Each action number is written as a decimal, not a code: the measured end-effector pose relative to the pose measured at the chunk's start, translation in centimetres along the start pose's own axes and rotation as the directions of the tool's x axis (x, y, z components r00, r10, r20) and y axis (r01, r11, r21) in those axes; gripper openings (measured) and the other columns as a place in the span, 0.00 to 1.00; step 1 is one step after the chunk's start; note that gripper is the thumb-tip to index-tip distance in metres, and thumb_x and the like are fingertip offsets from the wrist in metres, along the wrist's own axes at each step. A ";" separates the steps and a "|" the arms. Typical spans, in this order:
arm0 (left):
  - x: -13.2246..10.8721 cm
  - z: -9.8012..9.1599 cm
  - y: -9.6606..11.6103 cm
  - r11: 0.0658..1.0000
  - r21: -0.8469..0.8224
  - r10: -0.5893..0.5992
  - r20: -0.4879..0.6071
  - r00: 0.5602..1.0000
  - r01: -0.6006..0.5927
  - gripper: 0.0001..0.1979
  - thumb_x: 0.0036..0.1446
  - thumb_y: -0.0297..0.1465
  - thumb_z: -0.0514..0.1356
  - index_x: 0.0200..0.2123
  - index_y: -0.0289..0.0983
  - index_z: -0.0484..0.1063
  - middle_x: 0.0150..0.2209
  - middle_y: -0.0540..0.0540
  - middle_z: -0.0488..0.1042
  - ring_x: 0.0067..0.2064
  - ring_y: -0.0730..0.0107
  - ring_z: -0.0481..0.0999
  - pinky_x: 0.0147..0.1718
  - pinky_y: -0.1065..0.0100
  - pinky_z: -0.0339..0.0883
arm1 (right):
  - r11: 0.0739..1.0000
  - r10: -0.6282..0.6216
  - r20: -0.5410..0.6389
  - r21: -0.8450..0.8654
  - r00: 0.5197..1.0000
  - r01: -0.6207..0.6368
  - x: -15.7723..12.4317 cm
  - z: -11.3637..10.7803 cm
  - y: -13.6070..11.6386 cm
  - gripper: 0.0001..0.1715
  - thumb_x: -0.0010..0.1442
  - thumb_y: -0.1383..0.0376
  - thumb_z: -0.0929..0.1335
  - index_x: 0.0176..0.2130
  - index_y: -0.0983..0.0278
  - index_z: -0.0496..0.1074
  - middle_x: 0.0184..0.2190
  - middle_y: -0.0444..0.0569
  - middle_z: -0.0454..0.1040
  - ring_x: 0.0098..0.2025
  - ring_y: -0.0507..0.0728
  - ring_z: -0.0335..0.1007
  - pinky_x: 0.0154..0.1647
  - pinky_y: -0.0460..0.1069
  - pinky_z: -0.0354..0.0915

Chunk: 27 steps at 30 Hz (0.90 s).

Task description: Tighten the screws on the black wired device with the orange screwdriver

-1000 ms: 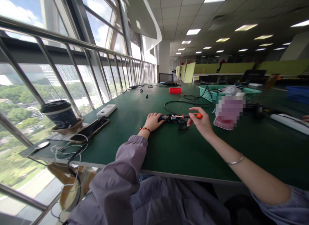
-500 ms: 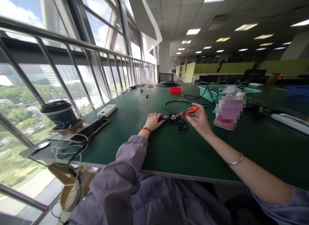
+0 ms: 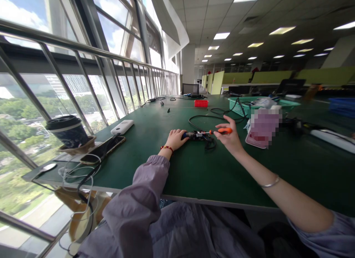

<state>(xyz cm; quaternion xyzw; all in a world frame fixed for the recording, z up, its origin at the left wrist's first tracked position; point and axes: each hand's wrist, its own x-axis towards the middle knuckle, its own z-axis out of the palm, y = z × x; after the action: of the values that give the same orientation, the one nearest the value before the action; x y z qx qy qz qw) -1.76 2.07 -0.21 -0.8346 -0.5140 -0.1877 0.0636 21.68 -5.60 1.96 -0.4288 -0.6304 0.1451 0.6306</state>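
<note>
On the green table (image 3: 146,158), my left hand (image 3: 176,140) is closed around the left end of a blue-and-black corded device (image 3: 197,136), pressing it to the surface. Its inner parts look exposed, but they are too small to make out. My right hand (image 3: 230,139) has its thumb and some fingers at an orange-handled screwdriver (image 3: 224,131), while the index finger sticks up. The screwdriver lies nearly level, its shaft pointing left and its tip at the device. A black cord (image 3: 210,143) bunches beside the device's right end.
Beyond my right hand stand a green basket (image 3: 235,107) with things in it and a pinkish blurred item (image 3: 259,142). A small red tray (image 3: 201,103) sits further back. At left are a white power bank (image 3: 122,127), a phone (image 3: 90,159), cables and a lidded cup (image 3: 68,132).
The screwdriver's handle has dropped and shifted slightly right, so its shaft is now more level. My right fingers have changed their hold, the index finger lifting. My left hand stays put.
</note>
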 end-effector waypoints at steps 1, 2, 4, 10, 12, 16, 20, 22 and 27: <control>0.0 0.0 0.0 1.000 -0.001 0.001 -0.001 1.000 -0.001 0.20 0.61 0.43 0.52 0.53 0.42 0.66 0.47 0.43 0.70 0.51 0.58 0.66 0.55 0.58 0.52 | 1.000 0.013 0.007 -0.026 1.000 -0.013 0.0 0.0 0.0 0.42 0.46 0.54 0.72 0.56 0.62 0.58 0.33 0.46 0.71 0.33 0.55 0.70 0.30 0.49 0.68; 0.0 0.0 0.0 1.000 -0.001 0.002 0.000 1.000 -0.002 0.20 0.61 0.43 0.52 0.53 0.42 0.66 0.47 0.43 0.70 0.51 0.57 0.66 0.55 0.58 0.52 | 0.998 0.031 0.016 -0.054 0.999 -0.030 -0.1 -0.1 0.0 0.38 0.48 0.53 0.71 0.54 0.63 0.61 0.29 0.44 0.70 0.29 0.54 0.69 0.30 0.49 0.68; 0.0 0.0 0.0 1.000 0.006 0.002 0.003 1.000 -0.002 0.21 0.61 0.43 0.52 0.54 0.42 0.66 0.47 0.43 0.70 0.51 0.57 0.66 0.55 0.58 0.53 | 0.993 0.064 0.055 -0.103 0.996 -0.058 -0.2 -0.2 -0.1 0.27 0.51 0.51 0.68 0.46 0.64 0.68 0.23 0.42 0.67 0.25 0.53 0.66 0.28 0.49 0.66; 0.0 0.0 0.1 1.000 0.023 -0.001 0.004 1.000 0.001 0.21 0.61 0.43 0.52 0.54 0.42 0.66 0.47 0.44 0.71 0.51 0.58 0.66 0.55 0.60 0.52 | 1.000 0.000 0.006 -0.010 1.000 0.000 -0.3 0.0 -0.1 0.37 0.48 0.54 0.71 0.54 0.62 0.62 0.35 0.48 0.71 0.33 0.54 0.70 0.29 0.48 0.67; 0.0 -0.1 0.1 1.000 0.021 -0.002 0.003 1.000 0.002 0.21 0.61 0.43 0.52 0.54 0.42 0.66 0.47 0.44 0.71 0.51 0.59 0.66 0.55 0.60 0.52 | 1.000 -0.017 -0.031 -0.010 0.999 0.017 -0.2 0.0 -0.1 0.44 0.46 0.55 0.72 0.58 0.62 0.56 0.37 0.48 0.70 0.36 0.55 0.70 0.31 0.48 0.68; 0.0 -0.1 0.0 1.000 0.017 -0.003 0.002 1.000 0.003 0.21 0.61 0.43 0.52 0.54 0.42 0.66 0.47 0.44 0.71 0.51 0.58 0.66 0.56 0.59 0.52 | 0.991 0.092 0.035 -0.099 0.995 -0.089 -0.3 -0.2 -0.3 0.29 0.52 0.49 0.68 0.48 0.63 0.67 0.22 0.42 0.66 0.22 0.52 0.66 0.25 0.48 0.65; -0.1 -0.1 -0.1 1.000 0.020 -0.003 0.006 1.000 0.003 0.21 0.61 0.43 0.52 0.55 0.42 0.65 0.48 0.44 0.70 0.51 0.58 0.66 0.56 0.59 0.52 | 0.997 0.064 0.042 -0.038 0.997 -0.062 -0.4 -0.1 -0.4 0.29 0.51 0.51 0.68 0.48 0.62 0.66 0.26 0.45 0.71 0.23 0.52 0.68 0.24 0.48 0.66; 0.0 -0.1 -0.1 1.000 0.020 -0.003 0.006 1.000 0.003 0.21 0.61 0.43 0.52 0.54 0.42 0.65 0.48 0.44 0.70 0.52 0.59 0.66 0.56 0.60 0.52 | 1.000 -0.002 -0.009 -0.023 1.000 0.002 -0.3 0.0 -0.3 0.37 0.48 0.52 0.70 0.54 0.61 0.60 0.34 0.48 0.72 0.30 0.54 0.71 0.27 0.48 0.67; 0.0 0.0 -0.1 1.000 0.016 0.005 0.004 1.000 -0.005 0.21 0.61 0.43 0.52 0.54 0.42 0.66 0.47 0.44 0.70 0.51 0.58 0.66 0.56 0.59 0.52 | 0.987 0.060 -0.008 -0.151 0.998 -0.061 -0.3 -0.1 -0.5 0.25 0.51 0.50 0.68 0.42 0.64 0.69 0.27 0.45 0.70 0.27 0.53 0.68 0.30 0.49 0.66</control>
<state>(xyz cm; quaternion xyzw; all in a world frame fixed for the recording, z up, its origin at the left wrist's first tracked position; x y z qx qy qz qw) -1.81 2.10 -0.22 -0.8357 -0.5135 -0.1818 0.0698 21.55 -6.16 2.08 -0.4945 -0.6253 0.1154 0.5927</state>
